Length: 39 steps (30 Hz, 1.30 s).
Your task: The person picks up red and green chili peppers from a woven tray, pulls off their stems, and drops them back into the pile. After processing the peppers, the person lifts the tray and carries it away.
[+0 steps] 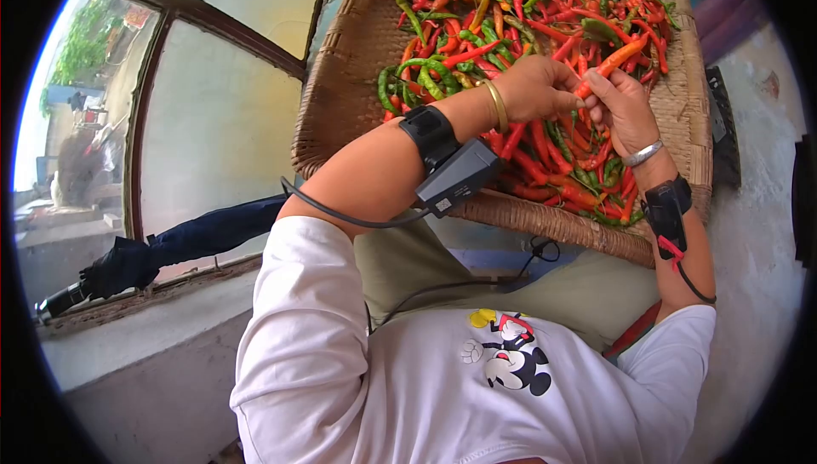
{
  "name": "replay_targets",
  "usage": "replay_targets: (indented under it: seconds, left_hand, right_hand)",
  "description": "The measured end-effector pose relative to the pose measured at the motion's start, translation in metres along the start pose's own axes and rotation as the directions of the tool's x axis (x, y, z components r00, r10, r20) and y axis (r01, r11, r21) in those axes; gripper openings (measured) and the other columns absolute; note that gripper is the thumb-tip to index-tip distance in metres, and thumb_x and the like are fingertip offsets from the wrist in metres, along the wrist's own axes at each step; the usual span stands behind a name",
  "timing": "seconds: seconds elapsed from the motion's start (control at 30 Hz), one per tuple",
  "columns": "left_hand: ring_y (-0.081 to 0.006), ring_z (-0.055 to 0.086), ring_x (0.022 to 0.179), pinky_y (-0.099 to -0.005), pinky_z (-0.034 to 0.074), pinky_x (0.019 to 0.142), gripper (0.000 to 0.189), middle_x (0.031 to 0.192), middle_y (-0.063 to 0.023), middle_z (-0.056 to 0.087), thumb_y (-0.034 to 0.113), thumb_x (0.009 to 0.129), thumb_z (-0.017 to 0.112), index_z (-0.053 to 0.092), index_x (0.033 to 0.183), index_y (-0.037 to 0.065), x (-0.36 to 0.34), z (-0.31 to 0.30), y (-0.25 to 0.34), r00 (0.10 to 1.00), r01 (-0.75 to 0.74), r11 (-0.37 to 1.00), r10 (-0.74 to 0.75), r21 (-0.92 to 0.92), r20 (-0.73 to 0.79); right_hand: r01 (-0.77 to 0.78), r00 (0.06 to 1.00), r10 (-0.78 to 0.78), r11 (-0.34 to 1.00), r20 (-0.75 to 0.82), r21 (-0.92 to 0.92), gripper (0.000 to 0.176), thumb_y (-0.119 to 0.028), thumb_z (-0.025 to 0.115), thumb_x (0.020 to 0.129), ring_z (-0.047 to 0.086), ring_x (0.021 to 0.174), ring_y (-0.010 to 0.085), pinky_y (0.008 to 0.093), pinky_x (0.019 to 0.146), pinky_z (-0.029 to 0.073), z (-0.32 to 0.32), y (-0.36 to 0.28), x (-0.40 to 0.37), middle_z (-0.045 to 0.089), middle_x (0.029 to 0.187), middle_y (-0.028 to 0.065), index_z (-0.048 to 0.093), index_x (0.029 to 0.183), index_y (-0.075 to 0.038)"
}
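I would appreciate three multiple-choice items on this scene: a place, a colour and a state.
1. Where do the chili peppers lie? A in a woven tray; B in a metal bucket; C on the floor.
2. What colour is the bangle on the left wrist? A silver; B gold; C blue.
3. How is the orange chili held? A by both hands; B by one hand; C by nobody.
1 A, they fill the tray; 2 B, it gleams gold; 3 A, left hand and right hand both pinch it.
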State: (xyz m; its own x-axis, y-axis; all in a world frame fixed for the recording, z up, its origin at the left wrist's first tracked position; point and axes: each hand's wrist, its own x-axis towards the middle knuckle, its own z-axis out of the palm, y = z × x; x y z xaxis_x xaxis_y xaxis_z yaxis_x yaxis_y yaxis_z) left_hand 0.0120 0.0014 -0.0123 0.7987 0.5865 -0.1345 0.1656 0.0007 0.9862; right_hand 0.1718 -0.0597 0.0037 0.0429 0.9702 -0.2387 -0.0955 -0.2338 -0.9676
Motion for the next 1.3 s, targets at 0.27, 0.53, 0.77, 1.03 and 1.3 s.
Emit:
replay_targets:
  seconds: [0.27, 0.53, 0.77, 1.03, 1.3]
  left_hand:
    - [-0.0249, 0.058, 0.066, -0.0341, 0.046, 0.060, 0.017, 0.071, -0.0088, 0.060, 0.024, 0.069, 0.055, 0.061, 0.074, 0.009, 0.010, 0.008, -0.026, 0.905, -0.361, 0.744, 0.425, 0.562, 0.020]
    - [-0.0283, 0.058, 0.070, -0.0368, 0.047, 0.064, 0.018, 0.076, -0.0083, 0.060, 0.027, 0.070, 0.053, 0.062, 0.081, 0.014, 0.001, -0.005, -0.014, 0.969, -0.054, 0.604, 0.223, 0.795, -0.104]
    - [-0.0295, 0.057, 0.068, -0.0383, 0.045, 0.063, 0.017, 0.070, -0.0129, 0.059, 0.019, 0.070, 0.054, 0.061, 0.083, 0.011, 0.001, -0.012, -0.015, 0.985, -0.005, 0.532, 0.149, 0.847, -0.087]
    - [-0.0281, 0.057, 0.069, -0.0366, 0.045, 0.064, 0.018, 0.071, -0.0121, 0.059, 0.016, 0.071, 0.053, 0.060, 0.085, 0.007, 0.000, -0.016, -0.014, 0.996, -0.034, 0.510, 0.085, 0.859, -0.011]
    - [-0.0293, 0.057, 0.065, -0.0362, 0.045, 0.062, 0.018, 0.068, -0.0144, 0.058, 0.016, 0.075, 0.049, 0.061, 0.084, 0.005, 0.001, -0.016, -0.014, 0.993, -0.018, 0.591, 0.102, 0.806, -0.053]
  right_hand:
    - [-0.142, 0.989, 0.143, 0.989, -0.039, 0.044, 0.024, -0.034, 0.053, 0.081, 0.037, 0.035, 0.0046, 0.0181, 0.031, 0.024, -0.027, 0.009, 0.019, 0.048, 0.054, -0.0042, 0.054, 0.074, -0.011]
    - [-0.154, 0.982, 0.180, 0.936, 0.057, -0.316, 0.037, -0.024, 0.051, 0.080, 0.056, 0.060, 0.0076, 0.0155, 0.041, 0.042, -0.061, 0.014, 0.030, 0.059, 0.082, 0.0048, 0.047, 0.109, -0.002]
    - [0.466, 0.819, 0.139, 0.404, 0.556, -0.787, 0.029, -0.023, 0.058, 0.067, 0.057, 0.073, 0.0274, 0.0342, 0.065, 0.044, 0.002, 0.012, 0.004, 0.058, 0.076, 0.0158, 0.058, 0.088, -0.004]
    - [0.336, 0.870, 0.265, 0.299, 0.416, -0.893, 0.035, -0.031, 0.062, 0.066, 0.056, 0.067, 0.0239, 0.0347, 0.058, 0.042, 0.005, 0.018, -0.003, 0.057, 0.067, 0.0108, 0.056, 0.087, -0.004]
    - [0.236, 0.938, 0.230, 0.123, 0.259, -0.964, 0.029, -0.036, 0.060, 0.063, 0.056, 0.070, 0.0304, 0.0411, 0.062, 0.042, 0.025, 0.018, -0.008, 0.057, 0.066, 0.0124, 0.059, 0.070, -0.007]
